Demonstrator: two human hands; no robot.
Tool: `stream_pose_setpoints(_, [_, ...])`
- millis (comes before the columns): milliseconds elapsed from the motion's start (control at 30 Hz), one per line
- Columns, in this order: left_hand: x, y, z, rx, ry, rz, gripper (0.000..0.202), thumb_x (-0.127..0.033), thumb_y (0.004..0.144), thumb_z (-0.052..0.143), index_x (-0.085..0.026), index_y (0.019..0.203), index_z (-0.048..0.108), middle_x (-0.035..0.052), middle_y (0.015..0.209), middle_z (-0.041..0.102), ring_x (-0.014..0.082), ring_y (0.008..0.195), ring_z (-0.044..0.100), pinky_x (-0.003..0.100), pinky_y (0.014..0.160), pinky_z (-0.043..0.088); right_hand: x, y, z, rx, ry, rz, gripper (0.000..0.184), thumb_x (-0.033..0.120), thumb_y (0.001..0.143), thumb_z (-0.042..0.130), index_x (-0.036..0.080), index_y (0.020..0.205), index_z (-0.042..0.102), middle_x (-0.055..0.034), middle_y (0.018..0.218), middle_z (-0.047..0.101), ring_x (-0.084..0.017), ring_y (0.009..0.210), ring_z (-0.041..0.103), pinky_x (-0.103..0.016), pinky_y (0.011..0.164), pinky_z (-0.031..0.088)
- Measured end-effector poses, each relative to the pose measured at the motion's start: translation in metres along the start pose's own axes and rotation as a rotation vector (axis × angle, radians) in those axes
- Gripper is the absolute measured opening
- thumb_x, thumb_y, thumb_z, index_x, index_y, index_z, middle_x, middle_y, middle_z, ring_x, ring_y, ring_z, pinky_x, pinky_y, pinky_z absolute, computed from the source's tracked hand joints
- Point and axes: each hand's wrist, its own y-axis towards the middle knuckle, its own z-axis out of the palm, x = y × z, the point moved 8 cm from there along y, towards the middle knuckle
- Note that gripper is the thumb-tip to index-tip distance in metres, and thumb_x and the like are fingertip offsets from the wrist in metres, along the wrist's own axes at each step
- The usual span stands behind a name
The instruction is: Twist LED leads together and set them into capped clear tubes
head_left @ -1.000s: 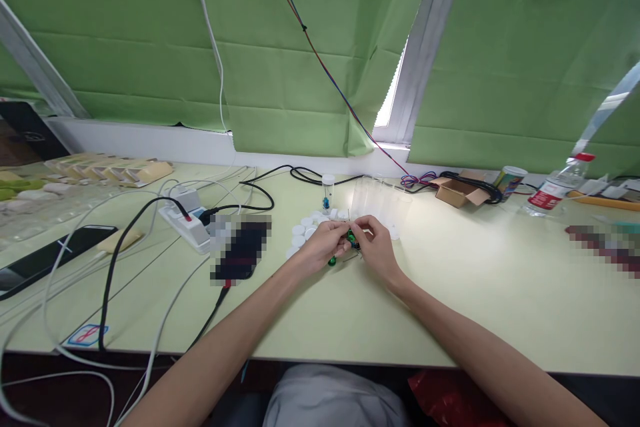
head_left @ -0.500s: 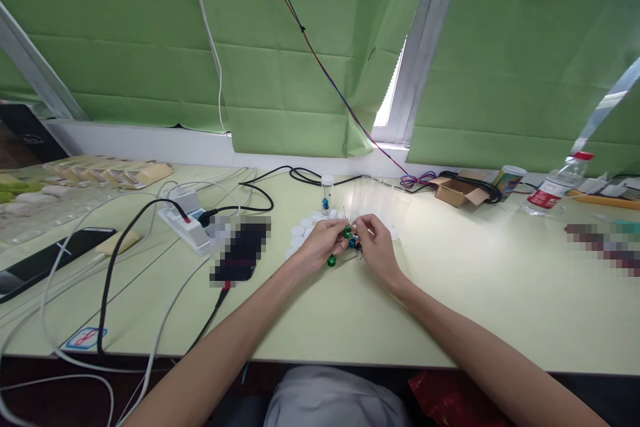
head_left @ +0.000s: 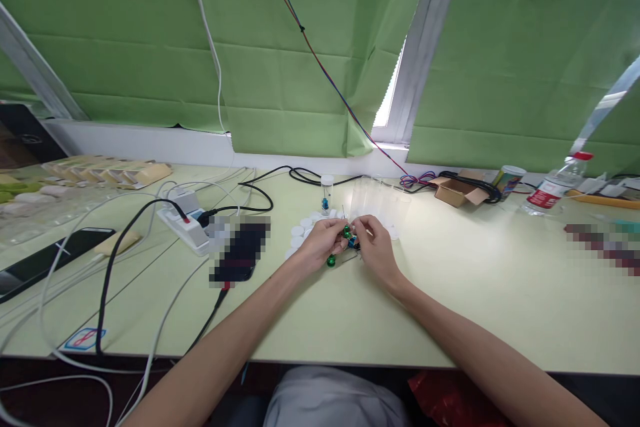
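My left hand is closed in a pinch on a small shiny green piece, from which a thin wire seems to stick up. Right beside it, the fingers of my right hand pinch together at the same piece; what they grip is too small to make out. Under and between the hands lie small blue pieces, partly hidden. Another shiny green piece rests on the table below my left fingers. Behind my hands stands a capped clear tube with something blue inside. White round caps lie left of my left hand.
Clear tubes stand behind my right hand. To the left are a phone, a white power strip and loose cables. An open cardboard box and a water bottle are at the back right of the table.
Both hands stay almost in place over the small pieces. Only slight finger movement shows around the green piece.
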Motion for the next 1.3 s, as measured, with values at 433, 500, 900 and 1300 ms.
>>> stream_pose_setpoints(433, [0.0025,0.0022,-0.0021,0.006,-0.008,0.010,0.024,-0.035,0.078,0.066,-0.014,0.070,0.055,-0.0059,0.044,0.040,0.0042,0.036,0.032,0.021,0.040,0.018,-0.0030,0.0006,0.0010,0.009,0.038,-0.005,0.023,0.042,0.090,0.050,0.020,0.086,0.058,-0.0052,0.088,0.062,-0.019,0.086,0.059,-0.030,0.073,0.050])
stream_pose_setpoints(500, [0.0022,0.0024,-0.0021,0.014,-0.006,0.017,0.025,-0.036,0.078,0.066,-0.014,0.071,0.056,-0.0060,0.043,0.039,0.0043,0.036,0.032,0.021,0.040,0.018,-0.0025,0.0008,0.0008,0.010,0.042,-0.007,0.023,0.042,0.090,0.051,0.020,0.086,0.058,-0.0052,0.088,0.062,-0.019,0.086,0.059,-0.030,0.073,0.050])
stream_pose_setpoints(900, [0.0011,0.0015,-0.0021,0.015,0.000,0.017,0.026,-0.038,0.078,0.066,-0.014,0.073,0.056,-0.0053,0.043,0.041,0.0050,0.037,0.032,0.020,0.040,0.019,-0.0030,0.0012,0.0016,0.016,0.042,-0.024,0.022,0.042,0.090,0.052,0.020,0.087,0.059,-0.0056,0.091,0.062,-0.018,0.086,0.059,-0.030,0.071,0.050])
stream_pose_setpoints(1300, [0.0013,0.0009,-0.0020,0.003,-0.051,-0.002,0.021,-0.032,0.079,0.066,-0.014,0.073,0.056,-0.0053,0.047,0.041,0.0045,0.036,0.035,0.020,0.040,0.020,-0.0013,0.0012,0.0015,0.020,0.038,-0.024,0.022,0.042,0.090,0.053,0.021,0.088,0.059,-0.0056,0.091,0.060,-0.019,0.087,0.058,-0.029,0.069,0.050])
